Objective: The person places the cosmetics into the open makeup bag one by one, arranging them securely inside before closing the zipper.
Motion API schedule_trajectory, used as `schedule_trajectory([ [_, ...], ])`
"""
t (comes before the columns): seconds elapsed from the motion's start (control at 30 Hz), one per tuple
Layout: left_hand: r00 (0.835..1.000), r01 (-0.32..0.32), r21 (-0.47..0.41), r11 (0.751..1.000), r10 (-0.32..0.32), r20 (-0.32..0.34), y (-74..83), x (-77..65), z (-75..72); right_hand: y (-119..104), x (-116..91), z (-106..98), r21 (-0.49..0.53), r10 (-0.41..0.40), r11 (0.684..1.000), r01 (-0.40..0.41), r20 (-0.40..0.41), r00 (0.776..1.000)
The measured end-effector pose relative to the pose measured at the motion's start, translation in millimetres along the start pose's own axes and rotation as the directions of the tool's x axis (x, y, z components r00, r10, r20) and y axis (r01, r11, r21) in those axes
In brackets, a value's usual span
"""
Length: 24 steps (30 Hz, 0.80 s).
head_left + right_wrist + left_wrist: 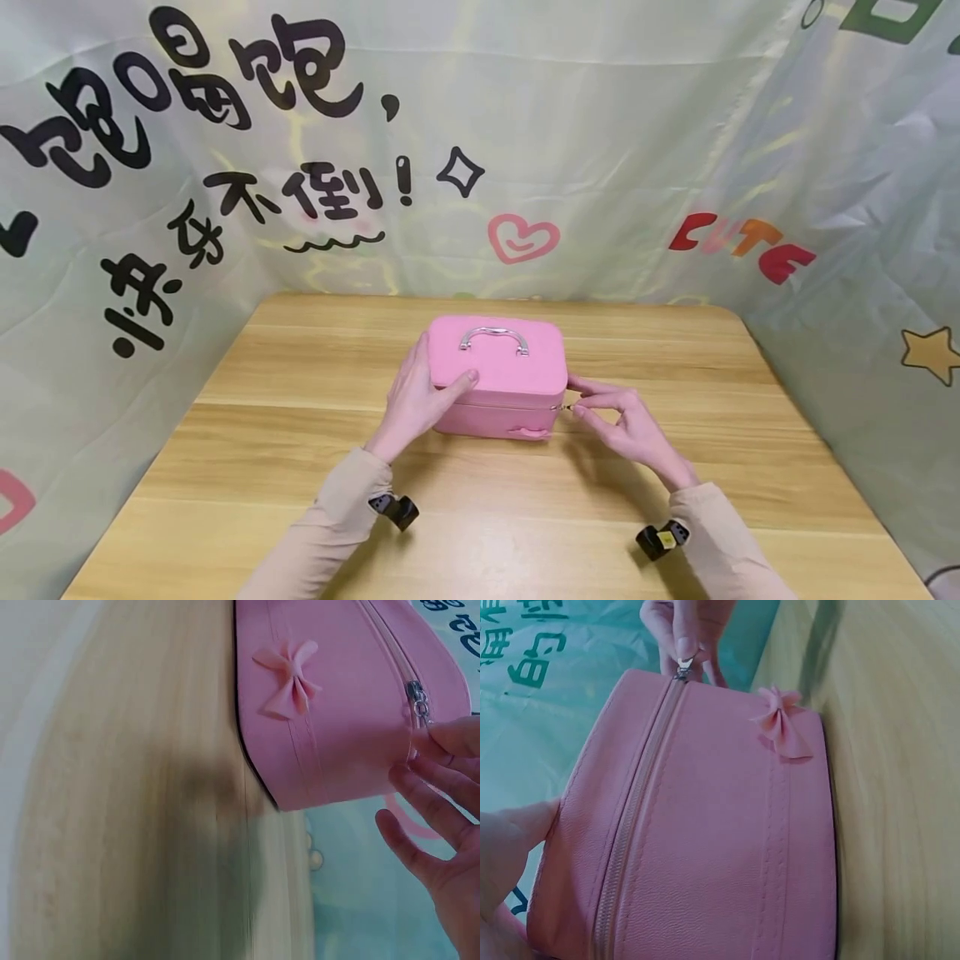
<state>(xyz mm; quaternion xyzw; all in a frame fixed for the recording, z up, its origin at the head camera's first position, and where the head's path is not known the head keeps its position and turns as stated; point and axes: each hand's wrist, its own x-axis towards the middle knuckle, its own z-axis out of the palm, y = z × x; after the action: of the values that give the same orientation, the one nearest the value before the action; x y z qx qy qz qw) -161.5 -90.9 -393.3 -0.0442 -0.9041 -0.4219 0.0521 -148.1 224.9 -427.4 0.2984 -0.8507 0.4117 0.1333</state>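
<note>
A pink vanity case (502, 371) with a silver handle (495, 332) on its lid sits on the wooden table. My left hand (416, 400) holds the case at its left side, thumb lying over the lid's front edge; its other fingers are mostly hidden. At the front right corner, my right hand (630, 427) pinches the metal zipper pull (685, 666) between thumb and finger. In the left wrist view the zipper (634, 817) runs closed along the front face. A pink bow (291, 681) decorates the lower front, near the right corner.
The wooden table (300, 492) reaches out around the case. Behind it and at both sides hangs a pale printed curtain (600, 133) with lettering, a heart and a star. Each wrist carries a small black camera (394, 510).
</note>
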Motion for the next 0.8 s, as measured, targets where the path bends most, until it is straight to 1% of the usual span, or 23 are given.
schedule_trajectory([
  [0.17, 1.0, 0.009, 0.004, 1.0, -0.009, 0.019, 1.7, 1.6, -2.7, 7.4, 2.7, -4.2, -0.027, -0.03, 0.999, 0.029, -0.036, 0.999],
  [0.37, 1.0, 0.007, 0.011, 1.0, -0.007, 0.025, 2.7, 2.1, -3.5, 17.0, 11.6, -9.1, -0.03, -0.002, 1.0, 0.0, -0.067, 0.998],
  [0.47, 0.999, 0.0, 0.007, 1.0, 0.0, 0.035, 1.7, 4.5, -4.2, 18.8, 15.4, -10.5, -0.036, 0.019, 0.999, -0.021, -0.063, 0.998],
  [0.57, 0.997, -0.005, -0.009, 1.0, 0.005, 0.078, -4.4, 10.5, -6.6, 17.6, 14.0, -11.1, -0.032, 0.045, 0.998, -0.046, -0.031, 0.998],
  [0.7, 0.989, -0.017, -0.085, 0.996, 0.03, 0.145, -16.2, 24.1, -13.9, 12.2, 6.6, -10.3, 0.023, 0.052, 0.998, -0.054, 0.053, 0.997],
  [0.73, 0.988, -0.023, -0.104, 0.994, 0.039, 0.15, -18.4, 27.2, -16.2, 10.9, 4.7, -9.2, 0.039, 0.041, 0.998, -0.044, 0.072, 0.997],
  [0.8, 0.99, -0.039, -0.121, 0.992, 0.055, 0.129, -20.8, 32.3, -18.9, 8.2, 2.2, -6.2, 0.082, 0.009, 0.997, -0.017, 0.103, 0.995],
])
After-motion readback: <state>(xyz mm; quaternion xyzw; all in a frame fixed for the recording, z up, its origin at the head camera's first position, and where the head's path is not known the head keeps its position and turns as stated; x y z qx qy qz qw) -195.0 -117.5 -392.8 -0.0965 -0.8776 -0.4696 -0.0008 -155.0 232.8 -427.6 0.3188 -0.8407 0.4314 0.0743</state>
